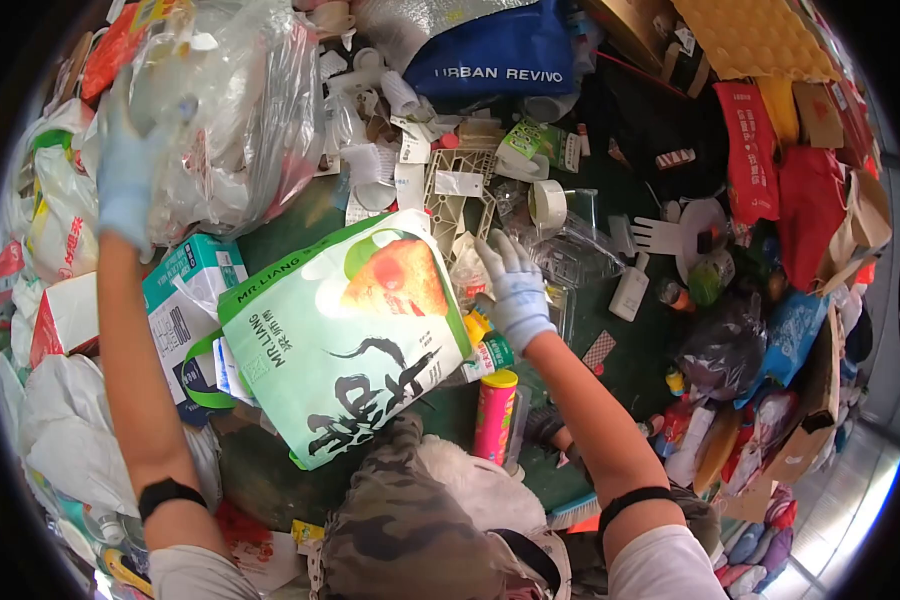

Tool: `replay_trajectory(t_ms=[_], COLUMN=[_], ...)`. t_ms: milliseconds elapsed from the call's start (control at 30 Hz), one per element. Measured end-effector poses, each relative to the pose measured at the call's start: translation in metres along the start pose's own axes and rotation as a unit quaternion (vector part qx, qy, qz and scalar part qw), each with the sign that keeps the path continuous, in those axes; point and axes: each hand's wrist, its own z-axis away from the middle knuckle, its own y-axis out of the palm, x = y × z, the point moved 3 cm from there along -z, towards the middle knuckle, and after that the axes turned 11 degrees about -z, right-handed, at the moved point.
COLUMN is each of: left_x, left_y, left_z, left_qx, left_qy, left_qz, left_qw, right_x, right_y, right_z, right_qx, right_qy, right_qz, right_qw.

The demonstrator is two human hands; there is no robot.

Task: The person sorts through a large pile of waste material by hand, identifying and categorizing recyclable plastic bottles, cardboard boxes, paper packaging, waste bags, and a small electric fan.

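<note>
My left hand (127, 175), in a pale glove and blurred by motion, is at the left edge of a big clear plastic bag (235, 120). Its fingers look stretched out, and I see nothing held in them. Also gloved, my right hand (520, 298) is open with fingers apart, over small packaging beside a clear plastic wrapper (467, 272). Between my arms lies a green and white MR.LIANG bag (345, 335), tilted, with a green handle. Just below my right hand are a green-labelled container (490, 355) and a pink tube with a yellow lid (495, 415).
A blue URBAN REVIVO bag (495, 55) lies at the back. Near the centre are a plastic basket (460, 185) and a tape roll (547, 204). A teal box (195, 275) stands left. Black bags, red packaging (750, 150) and cardboard crowd the right side. A camouflage cap (405, 520) fills the bottom centre.
</note>
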Motion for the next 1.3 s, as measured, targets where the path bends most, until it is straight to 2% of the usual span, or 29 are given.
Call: replay_trajectory(t_ms=[33, 133, 167, 200, 233, 267, 300, 333, 367, 400, 433, 500, 567, 600, 633, 667, 733, 767, 800, 867, 900, 967, 1000, 1067, 1100, 1133, 1200, 1267, 1300], left_x=[-0.009, 0.0, 0.015, 0.025, 0.036, 0.032, 0.026, 0.021, 0.01, -0.001, 0.0, -0.006, -0.021, -0.043, -0.067, -0.085, -0.109, -0.111, -0.116, -0.117, -0.11, -0.101, -0.104, -0.113, -0.117, -0.123, -0.144, -0.148, -0.146], left_y=[-0.01, -0.004, 0.005, -0.002, -0.009, -0.012, -0.015, -0.022, -0.031, -0.038, -0.031, -0.004, 0.039, 0.042, 0.051, 0.067, 0.112, 0.158, 0.18, 0.202, 0.214, 0.233, 0.222, 0.164, 0.145, 0.123, 0.059, 0.035, 0.029], left_z=[0.03, 0.085, 0.089, 0.084, 0.079, 0.067, 0.063, 0.065, 0.064, 0.061, 0.072, 0.086, 0.093, 0.086, 0.085, 0.086, 0.086, 0.089, 0.092, 0.092, 0.088, 0.085, 0.084, 0.079, 0.084, 0.089, 0.095, 0.106, 0.112], left_qx=[-0.006, 0.002, 0.054, 0.069, 0.082, 0.113, 0.144, 0.141, 0.093, 0.04, 0.072, 0.077, 0.286, 0.416, 0.476, 0.546, 0.602, 0.579, 0.572, 0.457, 0.454, 0.43, 0.432, 0.351, 0.36, 0.363, 0.36, 0.431, 0.451], left_qy=[0.044, 0.055, -0.027, -0.072, -0.118, -0.218, -0.311, -0.312, -0.199, -0.078, -0.101, 0.041, -0.04, -0.026, 0.016, -0.008, -0.09, -0.082, -0.086, -0.116, -0.124, -0.079, -0.08, -0.064, -0.061, -0.06, -0.023, -0.039, -0.047], left_qz=[0.04, 0.148, 0.2, 0.213, 0.225, 0.296, 0.369, 0.363, 0.317, 0.268, 0.312, 0.243, 0.242, 0.104, 0.153, 0.16, 0.102, 0.064, 0.07, -0.075, -0.07, 0.044, 0.045, 0.241, 0.3, 0.355, 0.444, 0.504, 0.522], left_qw=[0.998, 0.987, 0.978, 0.972, 0.964, 0.923, 0.864, 0.867, 0.922, 0.959, 0.942, 0.966, 0.926, 0.903, 0.866, 0.822, 0.787, 0.808, 0.813, 0.879, 0.88, 0.898, 0.897, 0.903, 0.881, 0.86, 0.82, 0.748, 0.723], right_x=[-0.008, -0.041, -0.058, -0.069, -0.091, -0.097, -0.124, -0.15, -0.156, -0.139, -0.146, -0.166, -0.145, -0.135, -0.118, -0.098, -0.057, -0.055, -0.023, -0.046, -0.041, -0.009, -0.002, 0.004, 0.01, 0.031, 0.058, 0.065, 0.086], right_y=[0.009, 0.055, 0.058, 0.042, 0.036, 0.018, 0.013, 0.019, 0.0, -0.028, -0.039, -0.038, -0.035, -0.028, -0.018, -0.012, 0.005, 0.018, 0.011, 0.038, 0.031, -0.003, -0.019, -0.032, -0.034, -0.035, -0.017, 0.021, 0.025], right_z=[-0.005, -0.009, -0.011, -0.017, -0.011, -0.006, 0.003, 0.014, 0.027, 0.038, 0.053, 0.09, 0.121, 0.136, 0.142, 0.146, 0.145, 0.146, 0.128, 0.136, 0.119, 0.079, 0.058, 0.014, -0.007, -0.029, -0.07, -0.097, -0.099], right_qx=[-0.005, 0.047, 0.038, 0.035, -0.138, -0.177, -0.23, -0.276, -0.262, -0.319, -0.324, -0.34, -0.305, -0.272, -0.291, -0.285, -0.313, -0.312, -0.31, -0.264, -0.26, -0.279, -0.256, -0.205, -0.171, -0.108, -0.054, 0.095, 0.087], right_qy=[0.0, -0.051, -0.051, 0.013, -0.012, 0.095, 0.097, 0.231, 0.253, 0.258, 0.252, 0.277, 0.29, 0.289, 0.273, 0.261, 0.283, 0.287, 0.275, 0.234, 0.227, 0.138, 0.164, 0.153, 0.115, 0.135, 0.119, 0.095, 0.098], right_qz=[-0.006, 0.079, 0.087, 0.053, 0.069, 0.028, -0.072, -0.452, -0.557, -0.499, -0.461, -0.449, -0.393, -0.373, -0.403, -0.402, -0.534, -0.523, -0.57, -0.52, -0.517, -0.555, -0.581, -0.618, -0.63, -0.718, -0.786, -0.821, -0.757], right_qw=[1.0, 0.995, 0.994, 0.998, 0.988, 0.979, 0.966, 0.817, 0.746, 0.763, 0.787, 0.778, 0.817, 0.838, 0.824, 0.83, 0.733, 0.74, 0.709, 0.778, 0.783, 0.772, 0.755, 0.743, 0.749, 0.674, 0.605, 0.556, 0.64])
